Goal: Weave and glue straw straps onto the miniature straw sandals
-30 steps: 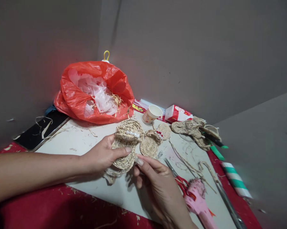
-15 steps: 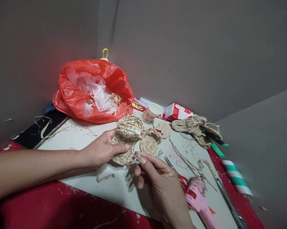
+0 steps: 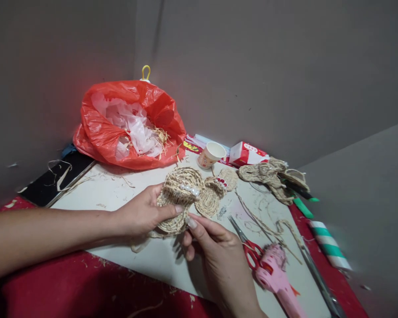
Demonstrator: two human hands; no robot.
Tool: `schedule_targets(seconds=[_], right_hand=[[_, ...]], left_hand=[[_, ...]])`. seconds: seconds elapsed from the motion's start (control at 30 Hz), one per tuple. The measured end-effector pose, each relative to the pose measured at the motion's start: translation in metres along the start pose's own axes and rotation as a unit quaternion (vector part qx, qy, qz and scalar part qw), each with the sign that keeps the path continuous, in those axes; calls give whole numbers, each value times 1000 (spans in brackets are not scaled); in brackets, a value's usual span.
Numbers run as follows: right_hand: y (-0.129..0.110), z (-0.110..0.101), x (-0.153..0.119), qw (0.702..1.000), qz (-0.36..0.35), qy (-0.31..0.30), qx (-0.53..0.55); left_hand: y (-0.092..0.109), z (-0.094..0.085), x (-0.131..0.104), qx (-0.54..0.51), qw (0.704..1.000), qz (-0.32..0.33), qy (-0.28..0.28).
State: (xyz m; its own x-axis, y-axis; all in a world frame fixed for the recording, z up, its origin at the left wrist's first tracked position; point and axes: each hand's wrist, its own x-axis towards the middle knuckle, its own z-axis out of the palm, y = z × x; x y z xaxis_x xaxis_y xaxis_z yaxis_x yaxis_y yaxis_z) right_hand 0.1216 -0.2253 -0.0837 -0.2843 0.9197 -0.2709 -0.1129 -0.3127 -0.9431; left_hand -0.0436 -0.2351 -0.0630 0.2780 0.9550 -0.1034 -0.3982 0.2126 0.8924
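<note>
A small woven straw slipper (image 3: 172, 221) with a row of white pearl beads across its strap is gripped in my left hand (image 3: 142, 212), thumb pressed on top of the sole. My right hand (image 3: 219, 251) is closed in a pinch at the slipper's lower right edge; the exact bit of straw between thumb and forefinger is hidden. Just beyond lies a second straw slipper (image 3: 208, 198) with red beads on its strap. To the right of my right hand are red-handled scissors (image 3: 252, 254) and a pink glue gun (image 3: 278, 282).
An open red plastic bag (image 3: 99, 145) with scraps stands at the back left, beside a dark flat object (image 3: 53, 181). Behind the slippers are a paper cup (image 3: 205, 159) and a red-white box (image 3: 247, 154). Straw pieces (image 3: 265, 172) and braided cord (image 3: 257, 221) lie on the right.
The slipper in my left hand has tipped and dropped slightly toward me. My right hand has shifted a little left and down, uncovering more of the scissors.
</note>
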Motion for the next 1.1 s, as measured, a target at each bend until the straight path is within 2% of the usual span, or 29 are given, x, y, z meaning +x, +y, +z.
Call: schedule_targets(seconds=[0.2,0.37,0.6,1.1], right_hand=[[4,3,0,999,16,0,29],[6,-3,3,999,-27,2,-46],[7,-2,5,1000,1,9,0],[16,-6,8,1000,3,-7,11]], left_hand=[[-5,0,0,2,1000,-7,-19],[-5,2,0,5,998,20,63],[-6,4,1,-10,999,-5,-31],[-16,3,2,-50,999,11,-18]])
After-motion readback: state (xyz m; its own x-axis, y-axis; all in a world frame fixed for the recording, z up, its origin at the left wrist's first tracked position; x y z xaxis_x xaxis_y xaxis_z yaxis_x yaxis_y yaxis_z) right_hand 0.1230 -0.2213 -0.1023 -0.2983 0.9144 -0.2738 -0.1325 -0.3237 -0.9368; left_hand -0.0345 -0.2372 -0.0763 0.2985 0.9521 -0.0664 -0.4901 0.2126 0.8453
